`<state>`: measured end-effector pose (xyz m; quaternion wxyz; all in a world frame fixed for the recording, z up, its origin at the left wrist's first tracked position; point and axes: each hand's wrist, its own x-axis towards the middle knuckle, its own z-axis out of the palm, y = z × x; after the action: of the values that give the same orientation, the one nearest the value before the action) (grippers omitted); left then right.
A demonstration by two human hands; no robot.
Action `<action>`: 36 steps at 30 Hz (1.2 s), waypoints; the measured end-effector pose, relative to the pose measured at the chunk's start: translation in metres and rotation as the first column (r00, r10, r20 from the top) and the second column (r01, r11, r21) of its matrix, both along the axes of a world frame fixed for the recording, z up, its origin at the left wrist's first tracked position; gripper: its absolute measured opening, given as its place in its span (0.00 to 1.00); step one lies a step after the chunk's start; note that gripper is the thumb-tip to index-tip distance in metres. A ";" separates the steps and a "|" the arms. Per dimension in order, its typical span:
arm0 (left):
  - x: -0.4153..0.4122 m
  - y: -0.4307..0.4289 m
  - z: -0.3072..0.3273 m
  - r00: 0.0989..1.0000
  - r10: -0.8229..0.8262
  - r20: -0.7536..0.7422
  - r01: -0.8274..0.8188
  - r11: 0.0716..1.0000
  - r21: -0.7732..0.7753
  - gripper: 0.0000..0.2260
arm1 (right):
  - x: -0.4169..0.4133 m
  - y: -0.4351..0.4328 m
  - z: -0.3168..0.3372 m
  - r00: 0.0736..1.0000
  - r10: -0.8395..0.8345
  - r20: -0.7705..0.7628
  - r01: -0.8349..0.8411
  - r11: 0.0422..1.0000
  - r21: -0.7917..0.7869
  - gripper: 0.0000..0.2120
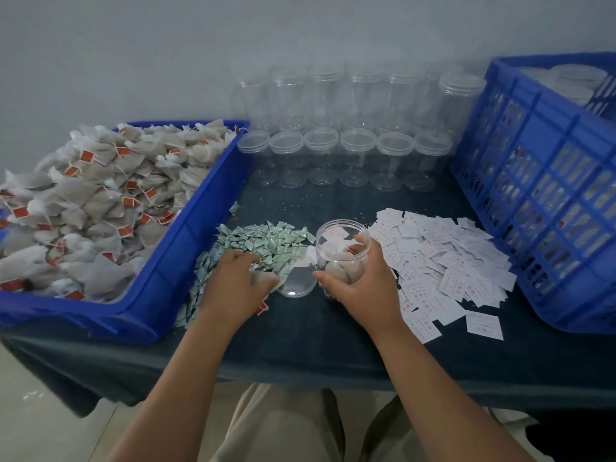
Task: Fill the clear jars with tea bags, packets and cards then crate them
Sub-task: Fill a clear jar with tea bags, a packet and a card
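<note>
With the jar gripped by the right hand, one of the packets should be pinched by the left hand, curled round a tea bag.

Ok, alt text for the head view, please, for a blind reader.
A person's right hand grips a clear plastic jar holding tea bags, while the left hand rests on a pile of small green packets. On the dark table, a blue tray of tagged tea bags sits left, white paper cards and a blue slatted crate right, empty clear jars behind.
</note>
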<state>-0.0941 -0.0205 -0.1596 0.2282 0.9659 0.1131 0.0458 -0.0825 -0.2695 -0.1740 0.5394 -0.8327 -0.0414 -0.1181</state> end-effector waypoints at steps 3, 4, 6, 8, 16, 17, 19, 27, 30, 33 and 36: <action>0.001 0.000 -0.006 0.999 -0.042 0.025 0.040 0.996 0.079 0.19 | 0.001 0.000 -0.001 1.000 -0.001 0.005 0.001 1.000 -0.003 0.43; 0.000 0.000 -0.006 0.998 -0.043 0.056 0.037 0.994 0.103 0.16 | 0.001 0.000 -0.001 1.000 0.000 0.004 0.000 1.000 -0.002 0.44; -0.002 -0.003 -0.001 0.993 -0.026 0.116 0.011 0.992 0.128 0.15 | 0.001 0.000 -0.001 1.000 0.003 0.006 -0.003 1.000 -0.001 0.44; -0.007 -0.010 0.009 0.976 0.023 0.215 -0.029 0.999 0.025 0.19 | 0.000 0.000 -0.001 1.000 0.005 0.006 -0.005 1.000 -0.007 0.44; -0.007 -0.070 0.105 0.813 0.048 0.580 0.238 0.882 -0.407 0.10 | -0.002 0.002 0.001 0.999 0.007 0.031 -0.006 0.999 -0.034 0.44; -0.002 -0.077 0.111 0.810 -0.005 0.586 0.285 0.878 -0.386 0.10 | -0.002 0.003 0.001 0.999 0.005 0.034 -0.004 0.999 -0.032 0.44; 0.012 -0.090 0.114 0.851 -0.149 0.504 0.342 0.886 -0.314 0.10 | -0.002 0.003 0.001 0.999 0.014 0.034 -0.013 1.000 -0.025 0.41; 0.032 -0.082 0.076 0.904 -0.136 0.404 0.261 0.926 -0.272 0.10 | -0.002 0.002 0.005 0.999 0.003 0.038 -0.002 1.000 -0.031 0.43; 0.023 -0.035 0.053 0.962 0.029 0.271 0.030 0.977 -0.212 0.07 | -0.001 0.000 0.002 0.999 0.019 0.029 -0.018 0.999 -0.038 0.46; 0.008 0.000 0.020 0.998 0.069 0.012 -0.069 0.992 0.105 0.14 | 0.000 -0.002 0.000 0.999 0.031 0.010 -0.031 0.999 -0.018 0.45; 0.002 0.010 0.003 0.996 0.077 0.036 -0.080 0.993 0.092 0.13 | 0.000 0.000 0.001 1.000 0.026 0.004 -0.026 1.000 -0.005 0.43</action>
<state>-0.0918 -0.0107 -0.1567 0.1825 0.9695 0.1449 0.0756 -0.0823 -0.2696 -0.1726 0.5388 -0.8331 -0.0534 -0.1128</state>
